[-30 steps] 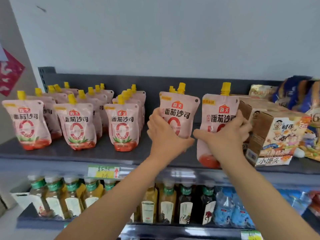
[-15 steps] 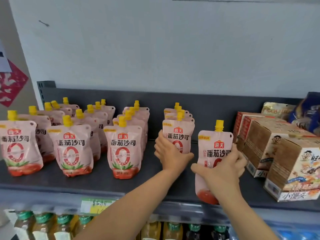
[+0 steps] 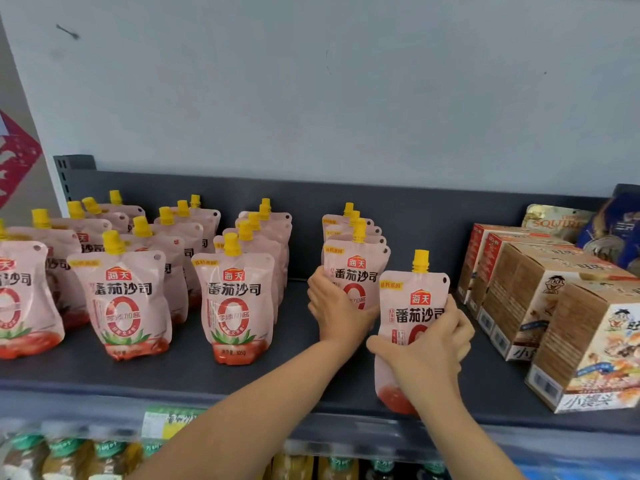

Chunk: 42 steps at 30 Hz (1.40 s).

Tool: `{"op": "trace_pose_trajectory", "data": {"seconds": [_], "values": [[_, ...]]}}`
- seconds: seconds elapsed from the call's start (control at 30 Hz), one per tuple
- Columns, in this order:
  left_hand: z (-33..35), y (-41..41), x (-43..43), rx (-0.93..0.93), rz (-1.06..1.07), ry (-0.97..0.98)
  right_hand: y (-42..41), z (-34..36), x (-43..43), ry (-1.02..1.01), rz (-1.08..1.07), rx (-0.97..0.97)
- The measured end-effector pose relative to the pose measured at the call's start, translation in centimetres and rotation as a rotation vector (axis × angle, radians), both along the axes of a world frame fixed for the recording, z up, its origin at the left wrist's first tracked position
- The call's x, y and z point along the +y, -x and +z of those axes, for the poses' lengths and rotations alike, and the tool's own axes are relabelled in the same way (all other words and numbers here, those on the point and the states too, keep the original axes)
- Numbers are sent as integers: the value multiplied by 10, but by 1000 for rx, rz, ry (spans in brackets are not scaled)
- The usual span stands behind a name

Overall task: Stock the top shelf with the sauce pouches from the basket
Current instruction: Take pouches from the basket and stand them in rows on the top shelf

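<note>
From my head camera, my left hand (image 3: pixel 337 311) is wrapped around the lower left side of a sauce pouch (image 3: pixel 356 275) that stands at the front of a short row running back toward the shelf's rear panel (image 3: pixel 433 216); my fingers are closed on it. My right hand (image 3: pixel 429 355) is clamped on a second pouch (image 3: pixel 410 306), thumb across its front and fingers curled round its right edge. That pouch stands upright just right of the first, nearer the front, with its red bottom close to the front lip of the top shelf (image 3: pixel 194 375).

To the left stand three more rows of pouches (image 3: pixel 235 306), each several deep, yellow caps up. Between the nearest of those rows and the row under my left hand is a bare strip of dark shelf, open right back to the rear panel. The shelf in front of the left rows is also bare up to the lip.

On my right, brown snack cartons (image 3: pixel 571 341) stand in a slanting line, the nearest one reaching almost to the front edge. A narrow gap of bare shelf separates my right hand's knuckles from the closest carton. Foil bags (image 3: pixel 554 221) sit behind the cartons against the rear panel.

Below the lip a price tag (image 3: pixel 166 422) hangs, and bottles (image 3: pixel 65 455) fill the lower shelf.
</note>
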<state>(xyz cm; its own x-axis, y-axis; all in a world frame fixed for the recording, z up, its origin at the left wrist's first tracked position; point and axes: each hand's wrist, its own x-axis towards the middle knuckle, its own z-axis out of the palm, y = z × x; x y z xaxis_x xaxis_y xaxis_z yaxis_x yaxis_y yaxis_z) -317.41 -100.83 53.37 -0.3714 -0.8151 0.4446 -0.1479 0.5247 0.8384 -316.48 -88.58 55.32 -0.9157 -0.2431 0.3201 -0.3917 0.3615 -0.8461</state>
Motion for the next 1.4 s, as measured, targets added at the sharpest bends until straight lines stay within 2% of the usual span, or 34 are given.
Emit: {"op": "trace_pose_trajectory", "data": {"seconds": [0.2, 0.33, 0.47, 0.67, 0.8, 1.0, 1.2, 1.3, 1.4], "values": [[6, -25, -14, -54, -208, -27, -3, 0, -18, 77, 16, 29], [13, -39, -32, 184, -308, -328, -10, -4, -38, 167, 19, 44], [22, -43, -36, 282, -298, -481, -20, -11, -63, 221, -36, 87], [26, -43, -41, 290, -403, -675, -21, -16, -78, 223, -8, 101], [30, -45, -46, 288, -504, -725, -19, -18, -73, 241, 59, 73], [29, -49, -41, 283, -617, -736, -24, -13, -74, 377, 175, -17], [28, -47, -43, 275, -675, -771, 32, 19, -65, 551, 261, -273], [29, -45, -43, 273, -691, -780, 49, 31, -70, 463, 454, -405], [30, -45, -42, 273, -717, -789, 42, 31, -75, 529, 635, -541]]}}
